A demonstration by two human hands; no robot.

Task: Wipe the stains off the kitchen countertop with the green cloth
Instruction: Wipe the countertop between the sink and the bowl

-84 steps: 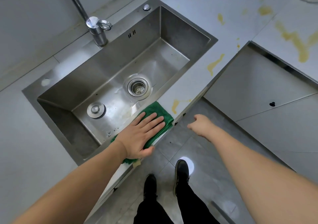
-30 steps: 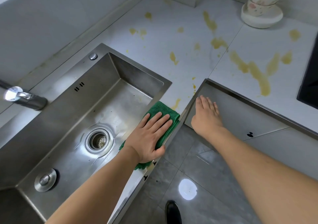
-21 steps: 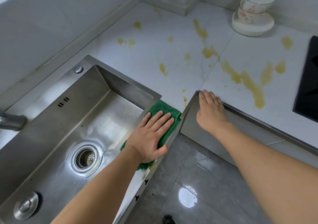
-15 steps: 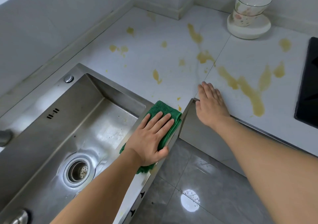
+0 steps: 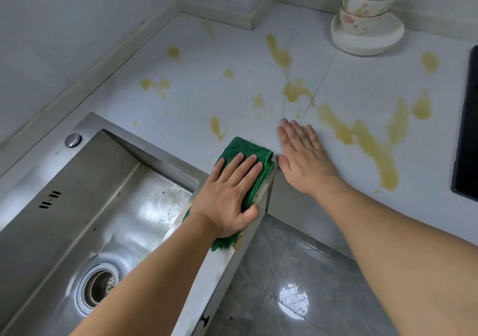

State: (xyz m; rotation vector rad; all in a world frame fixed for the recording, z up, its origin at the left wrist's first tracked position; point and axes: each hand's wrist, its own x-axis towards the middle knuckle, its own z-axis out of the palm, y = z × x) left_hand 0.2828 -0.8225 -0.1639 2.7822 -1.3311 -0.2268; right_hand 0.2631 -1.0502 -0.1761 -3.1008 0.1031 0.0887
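Stains [image 5: 362, 139] are spread in yellow smears and drops over the white tabletop [image 5: 232, 51], and all of them are seen to lie beyond and to the right of the green cloth [image 5: 245, 149]. The cloth is found folded on the narrow front strip of tabletop between the sink [image 5: 90, 206] and the inner corner of the edge, its long axis running from the near edge away toward the back wall. It is pressed flat under the left hand [image 5: 227, 193], whose fingers are laid out straight on top while the thumb is curled round the cloth's right border. The right hand [image 5: 302, 160] is rested palm down just beside the cloth, fingers straight and a little spread, nothing being held. The nearest mark, a small drop-shaped smear [image 5: 216, 127], lies just ahead of the cloth's far end, so a forward push along the cloth's own axis is judged to be called for first. The heaviest streaks are set further right, past the right hand, which would probably have to be lifted clear. Stacked bowls [image 5: 367, 15] are kept well apart at the back.
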